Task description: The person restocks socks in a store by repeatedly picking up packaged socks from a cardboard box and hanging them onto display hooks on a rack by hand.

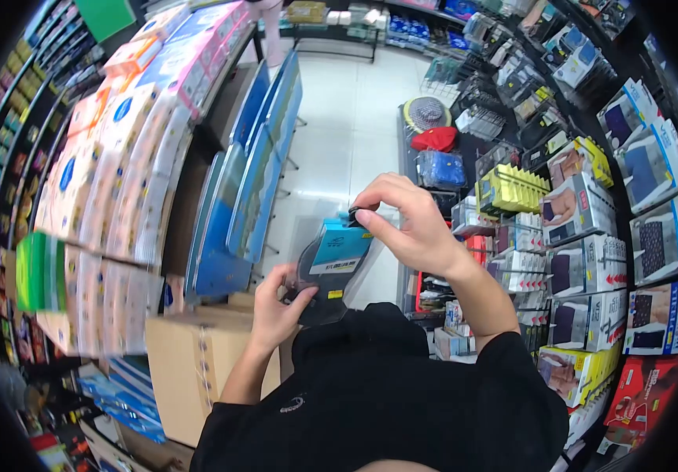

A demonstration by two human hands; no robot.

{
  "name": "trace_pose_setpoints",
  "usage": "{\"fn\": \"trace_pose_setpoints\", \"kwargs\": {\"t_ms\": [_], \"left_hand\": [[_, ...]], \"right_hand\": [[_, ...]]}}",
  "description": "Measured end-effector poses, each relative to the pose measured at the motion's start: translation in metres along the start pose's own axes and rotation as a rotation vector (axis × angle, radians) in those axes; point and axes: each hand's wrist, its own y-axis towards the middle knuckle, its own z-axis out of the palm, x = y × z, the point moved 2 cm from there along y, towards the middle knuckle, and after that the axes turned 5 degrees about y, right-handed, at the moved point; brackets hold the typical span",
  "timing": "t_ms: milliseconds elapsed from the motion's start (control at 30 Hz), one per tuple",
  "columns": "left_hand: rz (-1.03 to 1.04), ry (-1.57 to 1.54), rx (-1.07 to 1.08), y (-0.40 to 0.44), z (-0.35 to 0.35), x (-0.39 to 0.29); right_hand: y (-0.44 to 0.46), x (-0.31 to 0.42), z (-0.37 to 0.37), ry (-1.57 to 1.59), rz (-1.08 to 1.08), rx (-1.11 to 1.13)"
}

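In front of my body I hold a clear plastic package point(331, 273) with a blue header card, a white label strip and dark, flat goods inside; their kind I cannot make out. My left hand point(280, 303) is closed on its lower left side, thumb across the front. At the top, my right hand point(406, 224) pinches the small black hanger point(354, 214) of the package between thumb and forefinger. The package is tilted and hangs above the aisle floor.
Racks of boxed underwear point(583, 263) and yellow packs point(512, 189) line the right side. On the left are stacked tissue packs point(111, 173), blue folding boards point(256, 181) and a cardboard box point(197, 362). Pale floor point(347, 102) runs ahead; a person's legs point(270, 31) show far off.
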Motion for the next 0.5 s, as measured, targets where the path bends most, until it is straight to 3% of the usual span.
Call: {"fn": "trace_pose_setpoints", "kwargs": {"t_ms": [200, 433, 500], "left_hand": [[-0.003, -0.032, 0.163, 0.105, 0.012, 0.015], [-0.028, -0.202, 0.484, 0.242, 0.088, 0.029], [-0.011, -0.244, 0.483, 0.284, 0.113, 0.027]], "right_hand": [[0.041, -0.056, -0.050, 0.131, 0.180, -0.188], [0.067, -0.140, -0.122, 0.008, 0.269, -0.337], [0.069, -0.169, -0.149, 0.052, 0.343, -0.450]]}}
